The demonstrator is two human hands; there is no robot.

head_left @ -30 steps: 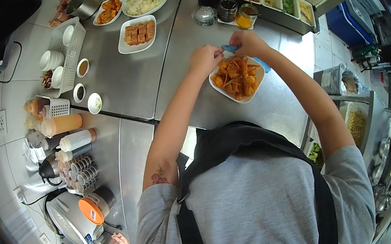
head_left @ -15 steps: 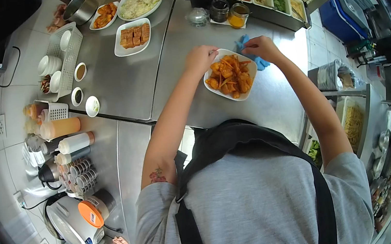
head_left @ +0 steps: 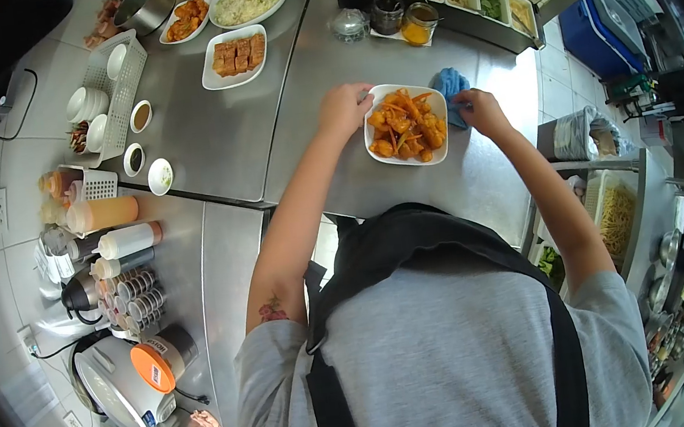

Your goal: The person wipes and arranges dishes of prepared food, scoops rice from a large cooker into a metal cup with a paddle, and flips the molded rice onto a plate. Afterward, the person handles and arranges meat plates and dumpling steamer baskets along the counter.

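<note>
Head view: a bowl of food sits between two hands on the steel table.
The bowl (head_left: 369, 135) has about equal sides, its near edge facing the person; the blue cloth (head_left: 451, 85) just right runs near to far. The left hand (head_left: 344, 111) touches the bowl's far-left rim, the right hand (head_left: 483, 112) the cloth; fingertips are partly hidden, so I cannot tell if either pinches.

view: head, sole camera | worn above the grey shirt (head_left: 439, 347), facing forward and steeply down | fisheye-wide, dark corners | shirt close, filling bottom centre; left hand (head_left: 345, 109) and right hand (head_left: 483, 112) farther off, beyond the near edge of the steel counter (head_left: 416, 189)
</note>
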